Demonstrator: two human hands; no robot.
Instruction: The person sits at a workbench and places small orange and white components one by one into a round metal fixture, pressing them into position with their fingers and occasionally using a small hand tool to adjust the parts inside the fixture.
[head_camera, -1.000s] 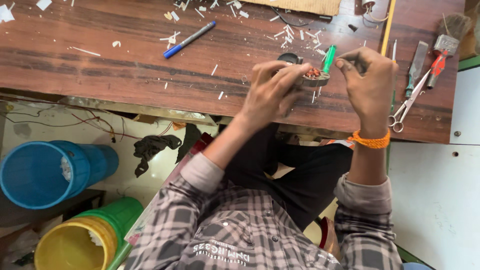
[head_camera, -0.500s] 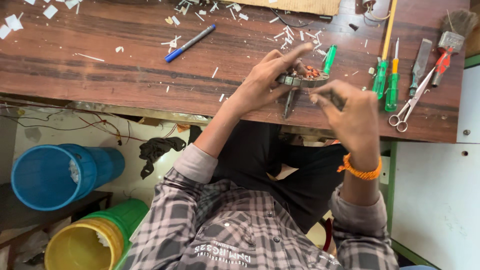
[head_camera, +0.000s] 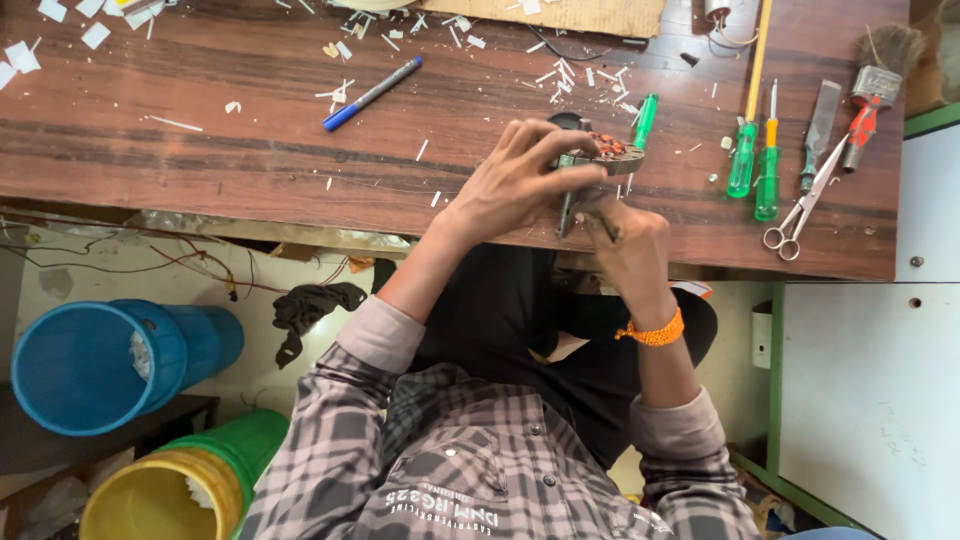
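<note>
Moved since half a second ago: right hand (head_camera: 630, 235) has drawn in under the left hand (head_camera: 510, 185), close to the table edge; the left hand stays draped over the part.
Thing in hand: small motor part with copper windings (head_camera: 605, 150), held just above the wooden table (head_camera: 200, 150) near its front edge.
Left hand fingers: curled over the top of the part, gripping it from the left and above.
Right hand fingers: closed around a dark thin tool (head_camera: 568, 210) below the part; what kind of tool it is cannot be told.
Key relation: the tool lies directly under the part and just right of the left palm; its long axis runs roughly upright in the head view, pointing up into the part.
Nearer hand: both touch the work; the left carries the part, the right is nearer the tool's handle.
Part's axis: roughly across the table, left to right, slightly tilted.
Count, green-handled screwdrivers: three, one (head_camera: 645, 120) just behind the part, two (head_camera: 745, 155) well to the right.
Count, scissors: one (head_camera: 800, 205).
Count, blue pen: one (head_camera: 370, 93).
Count, brush: one (head_camera: 875, 70).
Count, bins below: three, a blue bin (head_camera: 95, 365), a yellow (head_camera: 150, 500) and a green (head_camera: 235, 445).
Wrist: orange band (head_camera: 655, 332) on the right.
</note>
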